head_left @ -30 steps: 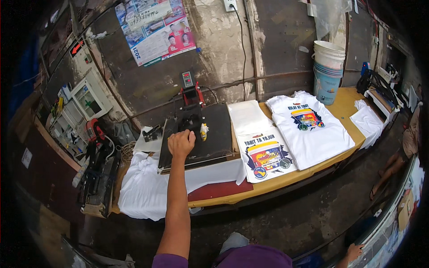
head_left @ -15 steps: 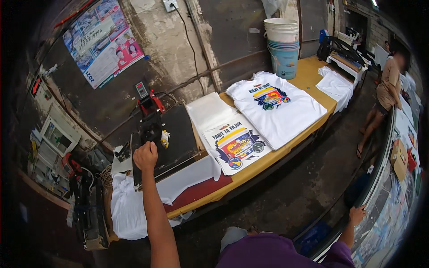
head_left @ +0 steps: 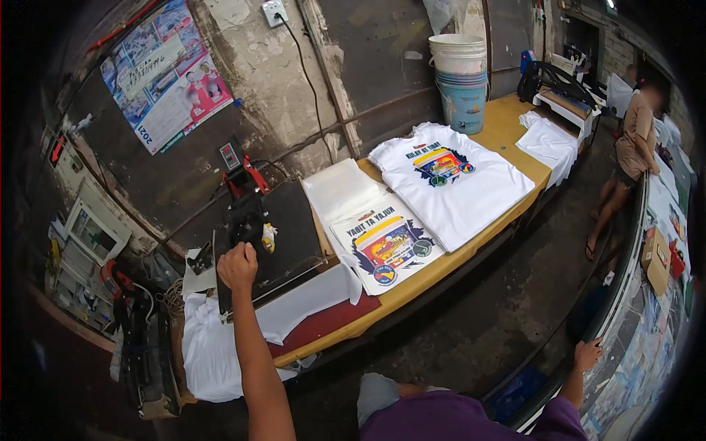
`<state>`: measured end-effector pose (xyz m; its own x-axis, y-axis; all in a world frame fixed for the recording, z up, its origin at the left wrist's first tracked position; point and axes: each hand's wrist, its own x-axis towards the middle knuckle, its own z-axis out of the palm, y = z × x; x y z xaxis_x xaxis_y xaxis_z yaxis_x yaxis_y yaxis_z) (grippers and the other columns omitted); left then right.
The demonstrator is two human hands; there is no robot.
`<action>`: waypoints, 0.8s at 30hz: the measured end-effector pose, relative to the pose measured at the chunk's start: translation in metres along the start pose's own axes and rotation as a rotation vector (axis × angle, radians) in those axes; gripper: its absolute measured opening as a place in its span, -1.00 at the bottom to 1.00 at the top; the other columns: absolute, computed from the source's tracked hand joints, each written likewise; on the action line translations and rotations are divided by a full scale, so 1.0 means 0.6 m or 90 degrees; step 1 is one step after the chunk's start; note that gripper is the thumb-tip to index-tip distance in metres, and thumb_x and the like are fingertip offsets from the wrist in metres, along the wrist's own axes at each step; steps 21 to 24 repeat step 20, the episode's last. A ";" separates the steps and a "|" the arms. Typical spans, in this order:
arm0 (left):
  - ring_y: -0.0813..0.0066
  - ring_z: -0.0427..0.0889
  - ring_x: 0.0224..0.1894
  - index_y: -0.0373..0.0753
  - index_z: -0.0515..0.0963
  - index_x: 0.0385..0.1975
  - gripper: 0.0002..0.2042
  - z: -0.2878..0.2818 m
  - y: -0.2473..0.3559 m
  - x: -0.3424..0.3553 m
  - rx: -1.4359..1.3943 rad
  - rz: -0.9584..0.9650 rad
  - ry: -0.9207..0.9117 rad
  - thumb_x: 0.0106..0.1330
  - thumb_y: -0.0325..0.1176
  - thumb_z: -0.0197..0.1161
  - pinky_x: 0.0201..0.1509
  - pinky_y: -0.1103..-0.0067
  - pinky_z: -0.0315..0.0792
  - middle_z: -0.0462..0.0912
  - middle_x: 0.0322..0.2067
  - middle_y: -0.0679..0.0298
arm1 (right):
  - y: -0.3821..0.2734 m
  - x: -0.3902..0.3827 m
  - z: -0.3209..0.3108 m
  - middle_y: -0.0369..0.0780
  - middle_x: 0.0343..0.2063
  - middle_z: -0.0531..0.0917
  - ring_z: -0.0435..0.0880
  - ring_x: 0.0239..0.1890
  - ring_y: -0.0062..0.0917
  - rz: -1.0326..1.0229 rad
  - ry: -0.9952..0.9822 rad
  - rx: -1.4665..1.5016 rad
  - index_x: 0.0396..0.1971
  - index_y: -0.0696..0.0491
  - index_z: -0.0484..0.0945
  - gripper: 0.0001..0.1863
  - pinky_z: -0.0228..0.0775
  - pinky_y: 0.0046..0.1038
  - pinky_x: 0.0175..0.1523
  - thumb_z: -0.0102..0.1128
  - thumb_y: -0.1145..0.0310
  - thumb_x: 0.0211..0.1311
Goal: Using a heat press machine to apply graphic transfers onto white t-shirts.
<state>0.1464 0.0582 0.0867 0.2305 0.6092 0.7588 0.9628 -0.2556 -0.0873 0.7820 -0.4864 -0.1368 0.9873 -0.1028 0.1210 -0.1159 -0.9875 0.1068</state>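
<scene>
Fingers of left hand (head_left: 237, 266) curl into a fist round the handle on the black heat press (head_left: 283, 237), platen down at left end of yellow table (head_left: 507, 128). Right hand (head_left: 587, 355) rests fingers spread on a counter edge (head_left: 625, 272), well apart. 2 printed white T-shirts (head_left: 448, 180) lie w/ 1 printed transfer sheet (head_left: 386, 246) just beside press. 2 stacked buckets (head_left: 460, 77) at back.

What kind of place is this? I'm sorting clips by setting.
Probably a small T-shirt printing workshop: the left hand is on a black heat press, printed white T-shirts lie on a yellow workbench, and a printed transfer sheet sits beside them.
</scene>
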 end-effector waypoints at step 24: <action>0.02 0.52 -0.53 -0.24 0.43 -0.63 -0.71 0.012 -0.008 0.001 -0.027 0.010 0.008 0.24 -0.19 0.02 -0.42 0.22 0.34 0.52 -0.63 0.06 | 0.010 0.006 0.019 0.07 0.10 0.34 0.31 0.18 -0.15 0.023 0.019 0.033 0.27 0.14 0.04 -0.25 0.31 -0.14 0.12 0.07 0.22 0.08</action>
